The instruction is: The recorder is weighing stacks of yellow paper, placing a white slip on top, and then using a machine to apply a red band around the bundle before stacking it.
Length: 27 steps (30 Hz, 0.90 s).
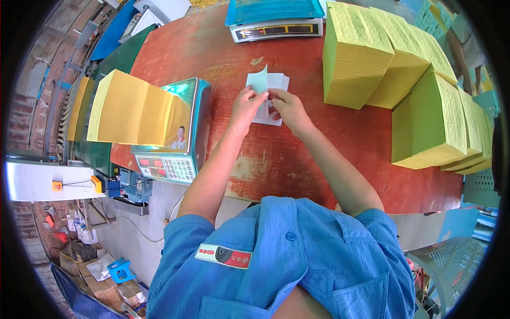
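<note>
A small stack of white paper (279,81) lies at the middle of the red table, with a pale green sheet (258,81) lifted on top, its upper corner standing up. My left hand (247,108) pinches this sheet at its lower part, fingers closed. Close beside it, my right hand (290,110) has its fingers bent in at the sheet's right edge and over the stack; thumb and forefinger look closed on that edge. Part of the stack is hidden beneath both hands.
Left stands a digital scale (199,119) bearing yellow paper stacks (127,109). Another scale (279,29) with a blue pan is at the back. Tall yellow stacks (356,58) crowd the right side of the red table (340,135). A perforated metal chair (451,268) stands lower right.
</note>
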Available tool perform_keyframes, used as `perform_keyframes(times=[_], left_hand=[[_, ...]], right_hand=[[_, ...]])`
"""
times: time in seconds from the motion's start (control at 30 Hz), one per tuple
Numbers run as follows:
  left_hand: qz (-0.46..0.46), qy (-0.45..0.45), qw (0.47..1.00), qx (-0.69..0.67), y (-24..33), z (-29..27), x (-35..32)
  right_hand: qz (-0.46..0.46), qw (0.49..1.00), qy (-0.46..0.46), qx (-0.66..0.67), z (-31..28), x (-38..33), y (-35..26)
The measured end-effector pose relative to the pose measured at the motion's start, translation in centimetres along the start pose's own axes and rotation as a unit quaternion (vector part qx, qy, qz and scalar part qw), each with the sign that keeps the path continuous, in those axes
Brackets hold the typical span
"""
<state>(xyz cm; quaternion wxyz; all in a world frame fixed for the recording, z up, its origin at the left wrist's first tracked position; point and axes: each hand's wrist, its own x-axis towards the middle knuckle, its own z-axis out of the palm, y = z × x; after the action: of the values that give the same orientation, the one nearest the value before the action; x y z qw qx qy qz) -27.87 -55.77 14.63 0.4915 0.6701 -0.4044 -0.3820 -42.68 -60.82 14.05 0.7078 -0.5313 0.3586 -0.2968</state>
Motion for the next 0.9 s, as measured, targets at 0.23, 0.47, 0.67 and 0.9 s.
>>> perform_keyframes(times=[0.23,0.47,0.67,0.9], left_hand=[[-0.001,-0.004,0.999,-0.034,0.7,0.0,-0.2],[-0.036,-0.017,0.998,-0.05,1.0,-0.4,-0.4],[-0.014,0.041,0.999,0.0,0.4,-0.2,0.1],[-0.012,0.016,0.999,-0.032,1.3,-0.1,-0.5]], right_hand=[[-0.014,1.0,-0.01,-0.005,0.1,-0.2,0.1],[-0.013,1.0,-0.001,-0.016,0.0,-0.2,0.2],[-0.016,1.0,-0.001,-0.014,0.0,-0.2,0.4],[-0.016,1.0,-0.011,-0.022,0.1,-0.3,0.3]])
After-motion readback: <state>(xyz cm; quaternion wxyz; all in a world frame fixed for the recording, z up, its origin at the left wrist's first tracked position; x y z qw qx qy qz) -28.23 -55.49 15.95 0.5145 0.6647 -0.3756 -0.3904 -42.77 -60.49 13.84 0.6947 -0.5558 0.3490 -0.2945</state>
